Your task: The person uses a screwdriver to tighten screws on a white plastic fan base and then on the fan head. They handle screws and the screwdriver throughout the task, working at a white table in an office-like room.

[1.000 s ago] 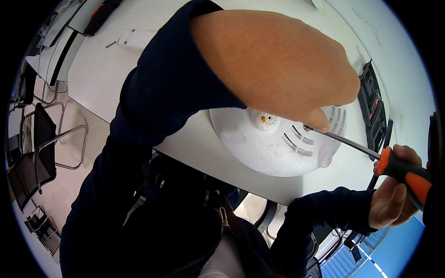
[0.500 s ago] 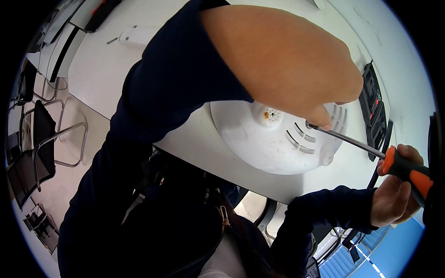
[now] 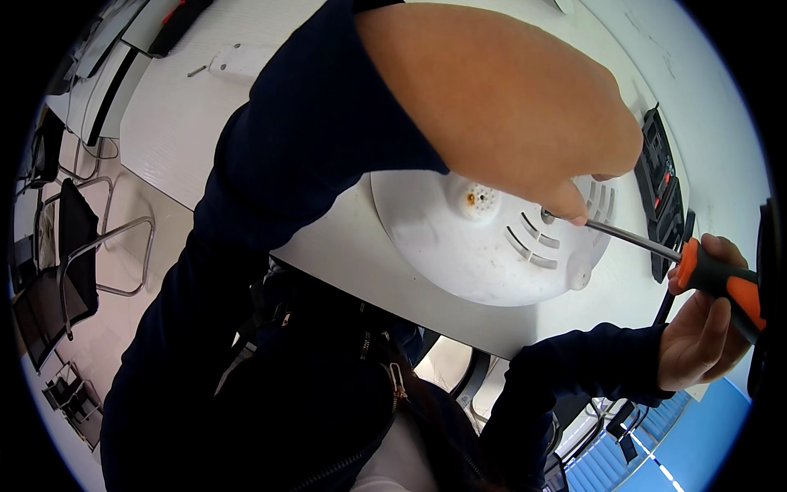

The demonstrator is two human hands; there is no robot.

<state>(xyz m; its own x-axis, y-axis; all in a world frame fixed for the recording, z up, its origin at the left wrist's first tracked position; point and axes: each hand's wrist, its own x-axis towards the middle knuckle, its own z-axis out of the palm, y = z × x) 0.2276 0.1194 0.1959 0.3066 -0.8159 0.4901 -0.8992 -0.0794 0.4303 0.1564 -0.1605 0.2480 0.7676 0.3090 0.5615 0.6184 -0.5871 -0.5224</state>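
Observation:
A white, round, domed plastic housing (image 3: pixel 459 262) with vent slots and small round feet lies on the table, its underside seemingly up. My right hand (image 3: pixel 697 332), at the far right, is wrapped round the black and orange handle of a screwdriver (image 3: pixel 635 239). The metal shaft slants left and down to a recessed hole (image 3: pixel 548 216) in the housing. From above, my left hand (image 3: pixel 525 107) reaches over the housing, thumb pressed against the shaft near its tip. Its other fingers are mostly hidden behind the hand, and the very tip is covered too.
An opened black tool case (image 3: pixel 662 193) lies along the table's right side by the wall. On the white table (image 3: pixel 164 123) at upper left are a small white part (image 3: pixel 238 62) and a screw-like metal piece (image 3: pixel 197 71). Chairs (image 3: pixel 78 254) stand on the floor at left.
My right hand and the screwdriver handle have risen slightly in view. The housing has shifted up a touch. My left hand stays nearly still at the shaft.

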